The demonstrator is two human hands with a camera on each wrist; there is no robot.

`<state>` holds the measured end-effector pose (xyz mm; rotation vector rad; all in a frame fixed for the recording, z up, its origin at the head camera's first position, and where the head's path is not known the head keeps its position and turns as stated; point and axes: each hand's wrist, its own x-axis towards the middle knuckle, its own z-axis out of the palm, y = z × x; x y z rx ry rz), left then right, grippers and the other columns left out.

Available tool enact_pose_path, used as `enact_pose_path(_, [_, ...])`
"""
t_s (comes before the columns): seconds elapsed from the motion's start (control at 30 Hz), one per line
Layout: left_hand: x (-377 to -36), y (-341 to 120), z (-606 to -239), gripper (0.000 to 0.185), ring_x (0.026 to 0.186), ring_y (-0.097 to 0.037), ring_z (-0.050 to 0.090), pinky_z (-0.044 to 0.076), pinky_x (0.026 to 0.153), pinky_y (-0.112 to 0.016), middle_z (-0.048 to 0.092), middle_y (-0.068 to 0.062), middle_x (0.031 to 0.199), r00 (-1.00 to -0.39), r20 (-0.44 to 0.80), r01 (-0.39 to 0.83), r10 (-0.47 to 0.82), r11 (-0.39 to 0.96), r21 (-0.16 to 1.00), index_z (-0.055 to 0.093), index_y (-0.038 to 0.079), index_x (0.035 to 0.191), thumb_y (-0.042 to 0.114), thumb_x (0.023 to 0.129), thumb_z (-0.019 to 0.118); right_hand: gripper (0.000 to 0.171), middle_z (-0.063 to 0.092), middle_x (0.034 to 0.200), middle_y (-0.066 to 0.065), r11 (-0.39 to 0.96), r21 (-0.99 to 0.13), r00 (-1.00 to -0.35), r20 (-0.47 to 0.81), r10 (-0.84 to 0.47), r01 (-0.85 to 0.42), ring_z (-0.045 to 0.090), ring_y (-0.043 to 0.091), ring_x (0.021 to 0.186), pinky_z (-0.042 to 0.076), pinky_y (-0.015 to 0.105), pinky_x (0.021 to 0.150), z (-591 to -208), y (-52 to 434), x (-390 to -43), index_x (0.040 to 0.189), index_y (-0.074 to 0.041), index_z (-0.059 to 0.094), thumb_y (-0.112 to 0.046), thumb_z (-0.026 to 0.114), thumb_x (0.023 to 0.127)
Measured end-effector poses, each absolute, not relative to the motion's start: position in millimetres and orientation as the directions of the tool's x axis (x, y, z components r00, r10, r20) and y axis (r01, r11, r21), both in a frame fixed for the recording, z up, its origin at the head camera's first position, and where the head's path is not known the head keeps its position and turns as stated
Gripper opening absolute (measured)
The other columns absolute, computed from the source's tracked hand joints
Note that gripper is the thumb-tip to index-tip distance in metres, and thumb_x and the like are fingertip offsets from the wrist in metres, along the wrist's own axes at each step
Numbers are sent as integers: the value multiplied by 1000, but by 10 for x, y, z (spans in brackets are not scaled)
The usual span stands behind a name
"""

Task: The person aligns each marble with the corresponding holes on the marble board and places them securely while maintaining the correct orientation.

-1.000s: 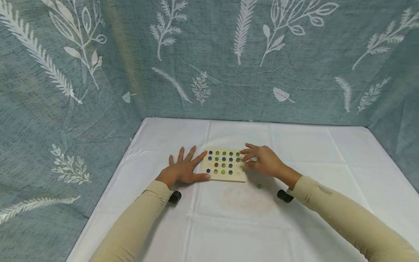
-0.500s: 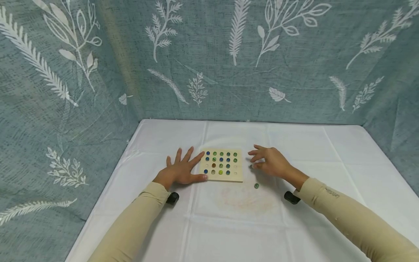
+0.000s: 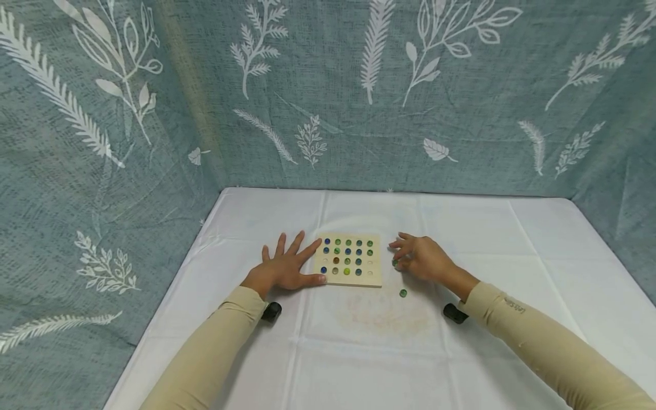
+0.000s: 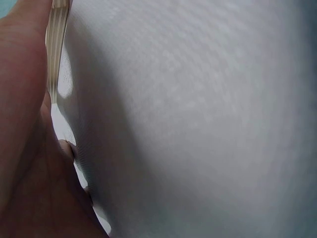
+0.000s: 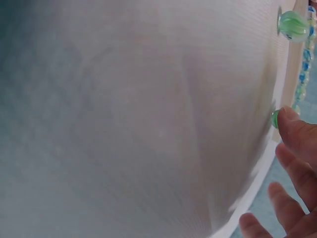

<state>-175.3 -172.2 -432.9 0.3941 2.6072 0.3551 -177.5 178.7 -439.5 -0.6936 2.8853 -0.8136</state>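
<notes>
A pale wooden board lies on the white tablecloth, with rows of blue, green and amber marbles in its round hollows. Two hollows at its right side and one at its left side hold no marble. My left hand is spread flat at the board's left edge, thumb and index fingertip touching it; the board's layered edge shows in the left wrist view. Just right of the board, my right hand pinches a green marble by the thumb tip, its other fingers loosely bent. The index tip is hidden in the right wrist view.
Another green marble lies on the cloth, nearer the front than the right hand. The white-covered table meets a blue-green leaf-patterned curtain at the back and left. A black wrist camera sits under the right wrist.
The right hand has moved right, off the board's edge, and its thumb and fingers have drawn together at the green marble beside the board. The left hand stays in place.
</notes>
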Motion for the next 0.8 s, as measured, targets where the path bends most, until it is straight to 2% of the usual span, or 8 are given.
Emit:
enact_pose_path(0.27, [-1772, -1735, -4395, 105, 160, -45, -23, -12, 120, -78, -12, -5, 178, -852, -398, 203, 340, 916, 347, 9, 42, 168, 87, 85, 55, 10, 72, 133, 16, 751, -504, -888, 76, -454, -427, 52, 41, 145, 43, 61, 116, -4427, 1780, -1784, 92, -10, 84, -3, 82, 86])
enact_pose_path(0.4, [-1795, -1739, -4427, 105, 160, -44, -24, -12, 120, -78, -13, -4, 178, -852, -402, 202, 335, 919, 338, 8, 43, 167, 87, 85, 55, 12, 72, 133, 15, 747, -520, -895, 79, -439, -413, 55, 39, 143, 44, 58, 116, -4409, 1773, -1771, 97, -7, 85, -5, 83, 85])
enact_pose_path(0.6, [-1788, -1740, -4411, 103, 160, -43, -23, -12, 121, -77, -13, -4, 178, -856, -400, 205, 328, 925, 320, 8, 43, 168, 86, 86, 55, 24, 72, 134, 14, 735, -560, -907, 73, -414, -381, 58, 35, 140, 44, 55, 117, -4375, 1750, -1763, 110, -2, 82, -7, 83, 86])
enact_pose_path(0.8, [-1765, -1731, -4355, 99, 160, -45, -21, -9, 120, -78, -12, -6, 178, -854, -400, 215, 333, 926, 311, 8, 41, 168, 80, 91, 55, 22, 73, 131, 15, 700, -582, -894, 117, -432, -414, 61, 35, 137, 49, 55, 112, -4354, 1735, -1760, 108, -1, 82, -5, 82, 87])
